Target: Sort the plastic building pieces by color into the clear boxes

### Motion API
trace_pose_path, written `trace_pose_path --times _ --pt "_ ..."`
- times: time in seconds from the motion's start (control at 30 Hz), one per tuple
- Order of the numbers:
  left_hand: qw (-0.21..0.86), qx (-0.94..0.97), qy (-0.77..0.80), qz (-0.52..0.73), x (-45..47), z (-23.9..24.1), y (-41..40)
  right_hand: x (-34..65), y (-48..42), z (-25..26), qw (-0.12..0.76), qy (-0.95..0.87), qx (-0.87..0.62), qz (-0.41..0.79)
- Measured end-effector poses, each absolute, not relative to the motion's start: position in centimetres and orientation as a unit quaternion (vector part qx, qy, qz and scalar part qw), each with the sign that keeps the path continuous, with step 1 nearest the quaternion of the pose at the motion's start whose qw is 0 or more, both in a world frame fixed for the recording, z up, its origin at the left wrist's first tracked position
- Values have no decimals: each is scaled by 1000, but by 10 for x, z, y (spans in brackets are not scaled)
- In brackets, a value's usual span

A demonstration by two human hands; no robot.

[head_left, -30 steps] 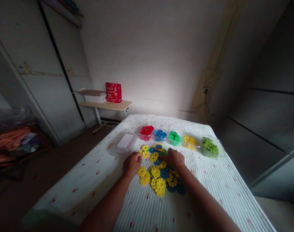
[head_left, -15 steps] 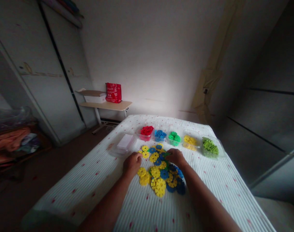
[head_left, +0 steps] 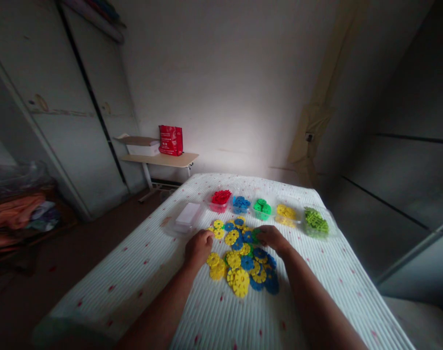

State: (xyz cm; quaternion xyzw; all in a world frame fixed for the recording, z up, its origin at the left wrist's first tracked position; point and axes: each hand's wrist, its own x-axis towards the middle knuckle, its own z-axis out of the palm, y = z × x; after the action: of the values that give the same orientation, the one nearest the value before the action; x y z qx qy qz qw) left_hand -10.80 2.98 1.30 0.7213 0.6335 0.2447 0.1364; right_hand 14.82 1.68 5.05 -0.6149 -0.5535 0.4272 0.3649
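Note:
A loose pile of yellow and blue notched plastic discs (head_left: 234, 261) lies on the white ribbed cover, with some green showing among them. At the pile's right side my right hand (head_left: 274, 238) pinches a green notched disc (head_left: 256, 235) between thumb and fingers. My left hand (head_left: 198, 249) rests at the pile's left edge, its fingers curled together beside a few yellow discs (head_left: 218, 233). Whatever those left fingers may hold is hidden.
Behind the pile stand clear tubs of red pieces (head_left: 221, 198), blue discs (head_left: 241, 203), green discs (head_left: 262, 208), yellow discs (head_left: 286, 213) and light green pieces (head_left: 316, 221). A clear container (head_left: 181, 221) with a white block sits to the left.
My right hand has shifted a little to the right with the green disc, which shows more plainly. My left hand has stayed nearly still.

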Motion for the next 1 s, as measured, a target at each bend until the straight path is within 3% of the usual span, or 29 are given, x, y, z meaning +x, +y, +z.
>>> trace_pose_path --times 0.6,1.0 --pt "141 720 635 243 -108 12 31 157 17 50 333 -536 -652 422" --pt "142 723 629 248 -108 12 31 162 18 48 337 -546 -685 345"
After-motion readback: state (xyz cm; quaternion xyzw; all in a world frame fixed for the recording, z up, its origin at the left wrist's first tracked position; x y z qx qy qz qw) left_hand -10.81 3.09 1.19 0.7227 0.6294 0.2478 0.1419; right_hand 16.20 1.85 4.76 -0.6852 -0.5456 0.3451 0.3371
